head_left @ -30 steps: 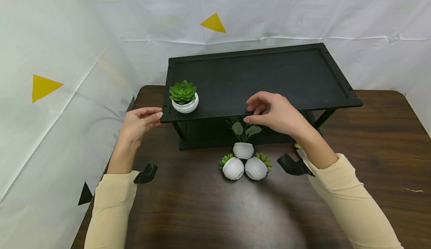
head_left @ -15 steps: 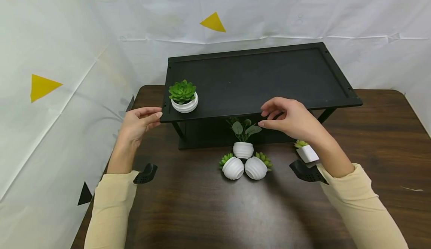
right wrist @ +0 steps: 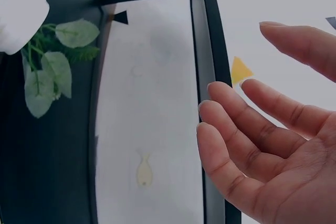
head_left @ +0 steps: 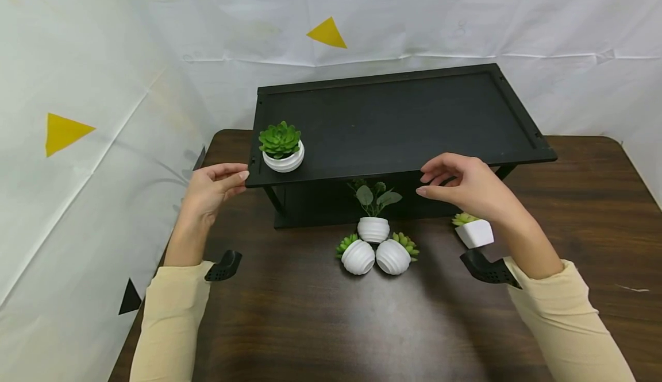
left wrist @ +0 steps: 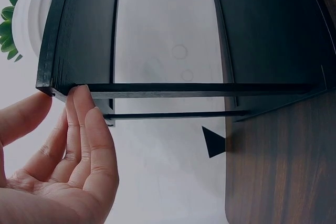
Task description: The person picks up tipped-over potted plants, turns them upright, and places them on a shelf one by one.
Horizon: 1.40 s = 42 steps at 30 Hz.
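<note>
A black two-tier shelf [head_left: 403, 118] stands on the brown table. My left hand [head_left: 209, 192] pinches the front left corner of its upper board; in the left wrist view the thumb is at the corner and the fingertips [left wrist: 81, 95] are under the board. Close by on that board sits a green succulent in a round white pot [head_left: 283, 161]. My right hand [head_left: 468, 186] hovers at the shelf's front edge, fingers loosely bent, thumb apart, holding nothing. Left of it, a leafy plant in a white pot [head_left: 373, 230] stands behind two tipped white succulent pots [head_left: 358, 257].
A succulent in an angular white pot [head_left: 474, 234] lies tilted on the table below the right forearm. White sheeting [head_left: 414, 14] with yellow triangles hangs behind and to the left. Thin black posts [left wrist: 210, 90] join the shelf's two boards.
My right hand has moved to the right along the shelf's front edge, uncovering the angular white pot. The left hand has kept its place at the corner.
</note>
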{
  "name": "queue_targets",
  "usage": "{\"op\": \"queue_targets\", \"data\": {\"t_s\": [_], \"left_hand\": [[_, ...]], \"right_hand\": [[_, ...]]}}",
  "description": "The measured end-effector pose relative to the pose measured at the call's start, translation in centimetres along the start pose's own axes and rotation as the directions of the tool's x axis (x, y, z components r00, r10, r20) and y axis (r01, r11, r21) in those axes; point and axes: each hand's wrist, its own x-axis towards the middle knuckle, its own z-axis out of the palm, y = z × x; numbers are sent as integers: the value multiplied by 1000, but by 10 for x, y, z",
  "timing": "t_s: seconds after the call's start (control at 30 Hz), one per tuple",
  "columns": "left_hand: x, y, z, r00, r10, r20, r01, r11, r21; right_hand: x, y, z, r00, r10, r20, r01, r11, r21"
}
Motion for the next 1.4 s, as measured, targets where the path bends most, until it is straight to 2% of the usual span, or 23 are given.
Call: {"op": "queue_targets", "data": {"t_s": [0.53, 0.8, 1.03, 1.4], "left_hand": [[1, -1, -1, 1000, 1, 1, -1, 999, -35], [1, -2, -1, 1000, -1, 3, 1, 999, -53], [1, -2, -1, 1000, 4, 4, -4, 999, -37], [1, -2, -1, 1000, -1, 3, 1, 1000, -30]], "right_hand": [[-13, 26, -9, 997, 64, -42, -66, 997, -42], [-24, 50, -12, 988, 147, -37, -150, 986, -80], [-34, 76, -9, 979, 197, -49, -201, 974, -105], [-48, 104, -6, 961, 269, -64, -276, 953, -122]]}}
